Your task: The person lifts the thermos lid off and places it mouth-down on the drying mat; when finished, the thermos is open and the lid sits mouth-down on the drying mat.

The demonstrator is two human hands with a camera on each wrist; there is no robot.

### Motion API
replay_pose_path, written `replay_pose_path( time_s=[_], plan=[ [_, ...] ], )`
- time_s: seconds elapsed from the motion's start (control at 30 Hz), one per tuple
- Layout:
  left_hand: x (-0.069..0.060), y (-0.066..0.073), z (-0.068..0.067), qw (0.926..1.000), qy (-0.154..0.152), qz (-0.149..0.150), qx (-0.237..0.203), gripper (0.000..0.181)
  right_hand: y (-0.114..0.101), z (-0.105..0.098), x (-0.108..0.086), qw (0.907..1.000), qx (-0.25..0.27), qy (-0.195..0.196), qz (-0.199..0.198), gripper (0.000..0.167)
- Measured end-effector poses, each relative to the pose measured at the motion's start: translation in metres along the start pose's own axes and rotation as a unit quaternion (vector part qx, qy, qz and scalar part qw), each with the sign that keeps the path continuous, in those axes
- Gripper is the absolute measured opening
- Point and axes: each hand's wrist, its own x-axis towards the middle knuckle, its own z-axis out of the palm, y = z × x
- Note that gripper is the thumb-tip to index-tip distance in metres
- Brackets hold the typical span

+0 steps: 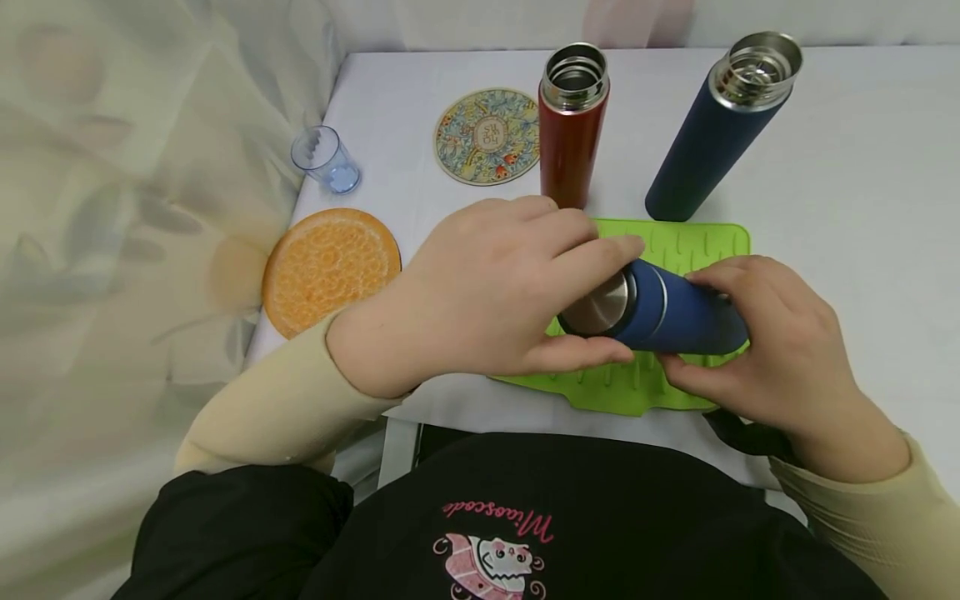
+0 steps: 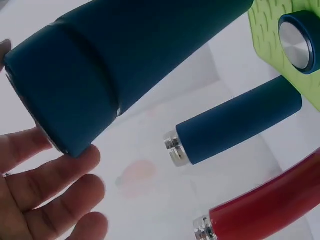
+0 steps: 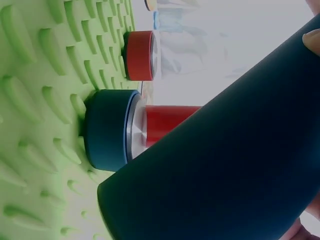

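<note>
A blue thermos bottle (image 1: 693, 321) is held tilted over a green ridged mat (image 1: 708, 242), its steel-topped cap (image 1: 600, 307) turned to the left. My right hand (image 1: 780, 350) grips the body near its lower end. With thumb and fingers on either side, my left hand (image 1: 502, 283) holds the cap end; in the left wrist view the fingertips (image 2: 82, 160) touch the cap's rim. Down on the mat, the right wrist view shows a loose dark blue cap (image 3: 107, 130) and a red cap (image 3: 139, 56), mostly hidden from the head view.
Beyond the mat stand a red thermos bottle (image 1: 572, 150) and a dark blue one (image 1: 712, 142), both uncapped. Toward the left are a patterned round coaster (image 1: 480, 137), a small clear blue glass (image 1: 326, 158) and an orange round mat (image 1: 333, 267). A curtain (image 1: 150, 250) borders the left side.
</note>
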Motion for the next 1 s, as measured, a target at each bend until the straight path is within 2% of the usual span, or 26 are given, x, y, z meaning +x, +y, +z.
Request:
replay_pose_path(
  time_s=[0.1,0.2,0.3,0.4,0.57,0.67,0.77,0.83,0.9,1.0],
  plan=[
    [0.003,-0.001,-0.007,0.9984,-0.023,0.028,-0.044,0.073,0.003,0.001,-0.001,1.0000,0.000,0.006,0.002,0.082],
    [0.005,-0.004,-0.009,0.9913,-0.045,0.075,-0.098,0.059,0.005,0.003,-0.001,0.9999,0.004,0.016,0.002,0.081],
    [0.006,-0.005,-0.008,0.9860,-0.048,0.107,-0.119,0.051,0.006,0.004,-0.002,0.9998,0.006,0.017,0.001,0.080],
    [0.006,-0.006,-0.007,0.9855,-0.050,0.101,-0.127,0.049,0.007,0.004,-0.001,0.9999,0.009,0.013,0.002,0.080],
    [0.007,-0.006,-0.006,0.9906,-0.056,0.049,-0.115,0.045,0.006,0.005,-0.002,0.9997,0.021,0.006,0.006,0.079],
    [0.007,-0.004,-0.002,0.9971,-0.027,0.023,-0.068,0.058,0.005,0.007,-0.003,0.9996,0.026,0.009,0.007,0.078],
    [0.008,-0.003,0.001,0.9994,-0.003,0.008,-0.033,0.069,0.005,0.008,-0.003,0.9995,0.028,0.014,0.010,0.077],
    [0.008,-0.003,0.002,0.9990,-0.008,0.011,-0.043,0.074,0.005,0.008,-0.003,0.9995,0.027,0.014,0.012,0.078],
    [0.008,-0.005,0.001,0.9963,-0.025,0.030,-0.076,0.072,0.006,0.008,-0.003,0.9994,0.028,0.016,0.015,0.079],
    [0.008,-0.008,0.000,0.9880,-0.043,0.068,-0.132,0.058,0.007,0.008,-0.003,0.9991,0.032,0.017,0.019,0.081]
  ],
)
